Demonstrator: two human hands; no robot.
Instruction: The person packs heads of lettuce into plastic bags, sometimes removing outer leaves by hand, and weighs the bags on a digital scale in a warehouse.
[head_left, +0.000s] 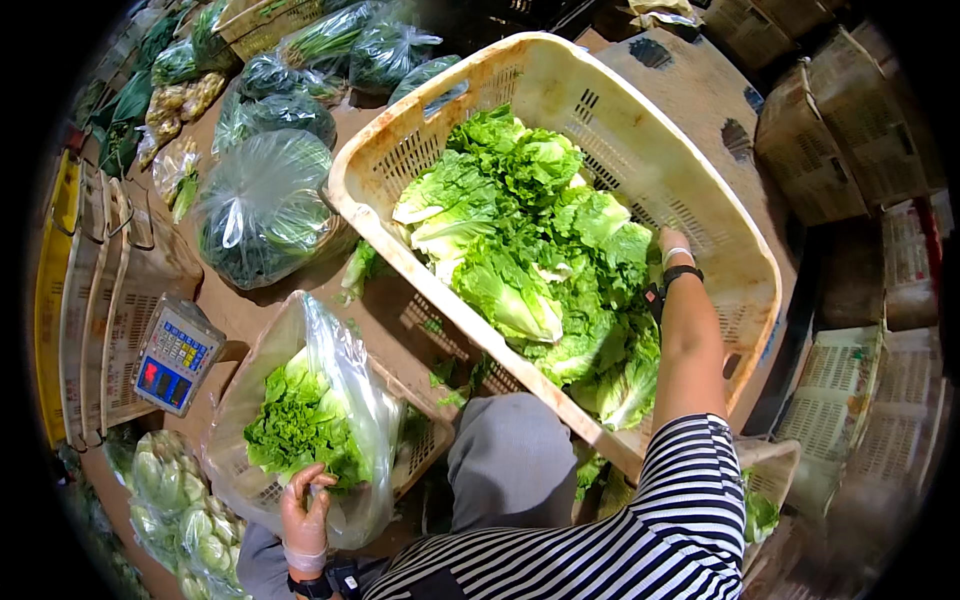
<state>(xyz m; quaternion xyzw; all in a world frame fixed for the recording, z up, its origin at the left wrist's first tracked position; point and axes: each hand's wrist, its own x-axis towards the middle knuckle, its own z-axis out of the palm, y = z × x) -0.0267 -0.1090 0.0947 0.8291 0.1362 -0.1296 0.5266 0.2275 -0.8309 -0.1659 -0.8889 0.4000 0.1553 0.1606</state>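
A big off-white plastic crate (450, 305) with slotted walls stands tilted before me, with green leaf lettuce heads (540, 225) in it. My right hand (673, 241), in a thin clear glove, reaches into the crate beside the lettuce at its right wall; its fingers are mostly hidden. At the lower left, a clear plastic bag (360, 397) lines a smaller crate and holds some lettuce (307, 420). My left hand (306, 504), also gloved, is at the near edge of this bag, its fingers curled; whether they pinch the film is unclear.
A digital scale display (178, 354) stands at the left by upright crates (127, 315). Bagged greens (262, 202) lie on the floor beyond, and bags of pale green vegetables (180, 510) at the lower left. Stacked crates (832, 135) line the right side.
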